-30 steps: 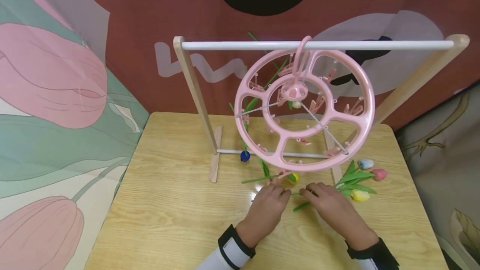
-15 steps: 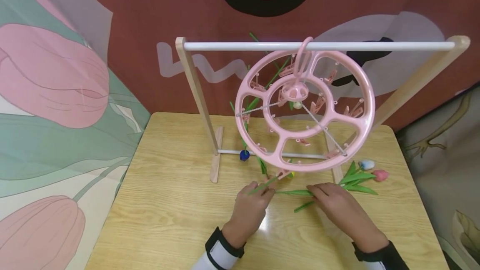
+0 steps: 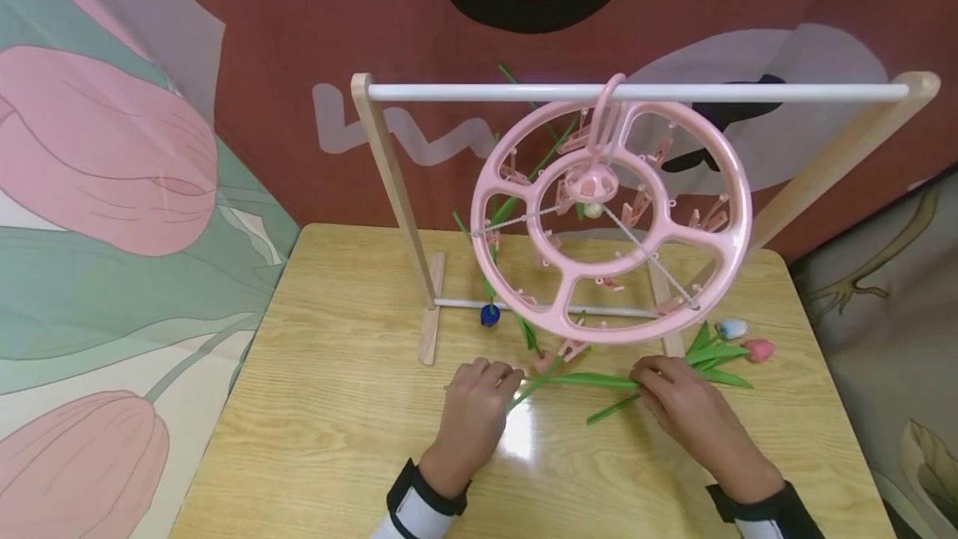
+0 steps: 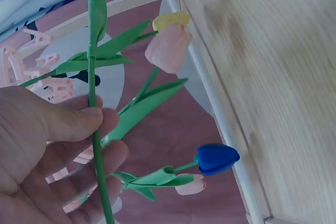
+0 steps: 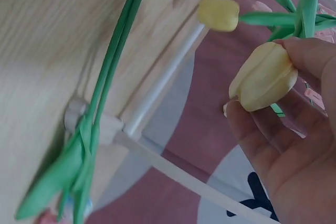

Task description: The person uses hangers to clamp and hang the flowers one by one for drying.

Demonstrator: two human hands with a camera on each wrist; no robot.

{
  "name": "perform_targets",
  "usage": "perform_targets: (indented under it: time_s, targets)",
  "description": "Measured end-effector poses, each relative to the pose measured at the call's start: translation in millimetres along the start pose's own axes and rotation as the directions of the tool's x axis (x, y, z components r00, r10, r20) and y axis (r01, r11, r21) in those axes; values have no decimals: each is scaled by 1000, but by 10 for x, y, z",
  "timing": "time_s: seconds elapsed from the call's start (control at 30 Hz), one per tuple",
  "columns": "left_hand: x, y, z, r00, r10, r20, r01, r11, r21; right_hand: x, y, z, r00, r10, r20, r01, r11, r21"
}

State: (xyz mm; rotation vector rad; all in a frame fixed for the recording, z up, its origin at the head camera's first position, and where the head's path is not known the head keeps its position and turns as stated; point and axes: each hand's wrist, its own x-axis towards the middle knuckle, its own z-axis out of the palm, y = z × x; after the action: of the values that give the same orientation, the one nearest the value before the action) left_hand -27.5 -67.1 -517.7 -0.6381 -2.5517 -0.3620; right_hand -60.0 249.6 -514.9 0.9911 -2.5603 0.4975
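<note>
Between my two hands is a yellow tulip with a green stem. My left hand (image 3: 473, 418) grips its stem (image 4: 98, 156) between thumb and fingers. At the other end, my right hand (image 3: 692, 410) pinches the yellow tulip head (image 5: 264, 78); in the head view that hand hides the head, while the leaf (image 3: 591, 379) shows. Just beyond my hands hangs a round pink clip hanger (image 3: 737, 198). From its clothespins (image 3: 572, 349) hang several tulips head down, among them a blue tulip (image 4: 216, 159) and a pink tulip (image 4: 169, 51).
The hanger hooks over the white bar (image 3: 449, 93) of a wooden stand (image 3: 392, 190) on the wooden table (image 3: 322, 406). To the right of my right hand lie loose tulips, with a pink head (image 3: 759, 350) and a light blue head (image 3: 731, 328). Patterned cloth hangs behind.
My left hand has moved left and slightly towards me; my right hand has shifted a little right. More of the tulip's leaf shows between them. The yellow head near the loose tulips no longer shows.
</note>
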Motion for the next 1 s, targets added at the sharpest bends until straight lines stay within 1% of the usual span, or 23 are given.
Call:
perform_targets:
  time_s: [0.1, 0.17, 0.23, 0.27, 0.3, 0.33, 0.37, 0.43, 0.47, 0.53, 0.57, 0.6, 0.63, 0.67, 0.7, 0.73, 0.77, 0.8, 0.83, 0.87, 0.93, 0.97, 1.0]
  targets:
    - [-57, 11, -18, 997, 8, -79, -8, 1000, 11, -8, -20, 42, 999, 37, 6, -37, 999, 23]
    - [-117, 34, -34, 983, 46, -176, -49, 999, -13, -4, -43, 68, 998, 54, 7, -55, 998, 31]
    - [-190, 62, -32, 962, 82, -262, -107, 991, -80, 1, -71, 85, 997, 72, 9, -73, 997, 38]
    - [-229, 77, -23, 955, 90, -282, -131, 983, -132, 6, -85, 91, 997, 79, 10, -79, 996, 41]
    - [-270, 90, -6, 955, 90, -283, -147, 971, -188, 9, -98, 98, 997, 83, 8, -83, 995, 50]
    - [-310, 96, 24, 959, 84, -270, -151, 960, -238, 13, -111, 102, 996, 84, 4, -84, 995, 61]
    - [-349, 100, 60, 969, 66, -238, -134, 949, -284, 17, -123, 106, 996, 88, 4, -88, 993, 73]
    - [-415, 97, 153, 989, 4, -149, -59, 928, -367, 31, -150, 111, 996, 88, -3, -87, 991, 103]
    - [-440, 90, 202, 994, -30, -102, -12, 920, -392, 37, -162, 114, 996, 88, -7, -87, 989, 119]
    - [-459, 73, 290, 995, -101, -15, 84, 891, -447, 49, -192, 121, 996, 88, -7, -86, 985, 149]
    - [-451, 66, 326, 990, -141, 30, 137, 857, -496, 54, -207, 125, 996, 89, -5, -87, 982, 166]
    - [-434, 63, 358, 981, -180, 71, 189, 805, -562, 58, -222, 132, 996, 90, -4, -88, 980, 179]
    - [-409, 63, 385, 970, -216, 114, 239, 737, -632, 62, -237, 139, 996, 93, -2, -91, 976, 196]
    - [-379, 68, 404, 956, -246, 162, 286, 642, -711, 66, -254, 149, 995, 97, 2, -95, 973, 208]
    - [-346, 78, 418, 941, -268, 207, 323, 532, -783, 71, -272, 160, 995, 99, 6, -98, 970, 223]
    - [-314, 94, 431, 923, -290, 253, 359, 411, -838, 78, -290, 171, 995, 101, 11, -101, 965, 243]
    - [-284, 115, 441, 906, -306, 292, 379, 284, -880, 87, -307, 186, 995, 101, 15, -102, 959, 263]
    - [-257, 139, 450, 894, -314, 320, 386, 173, -906, 99, -326, 202, 995, 100, 17, -101, 953, 285]
    - [-232, 166, 459, 884, -320, 342, 382, 71, -921, 110, -344, 219, 995, 94, 19, -95, 945, 314]
    - [-207, 195, 465, 879, -319, 355, 368, -20, -930, 124, -362, 235, 996, 92, 21, -94, 937, 337]
    - [-166, 255, 478, 874, -320, 365, 324, -175, -930, 153, -396, 267, 997, 81, 18, -81, 918, 389]
    - [-150, 282, 485, 877, -317, 360, 291, -244, -925, 166, -410, 283, 997, 75, 15, -74, 908, 412]
    - [-135, 306, 490, 881, -315, 354, 261, -302, -917, 178, -423, 296, 998, 68, 12, -67, 899, 432]
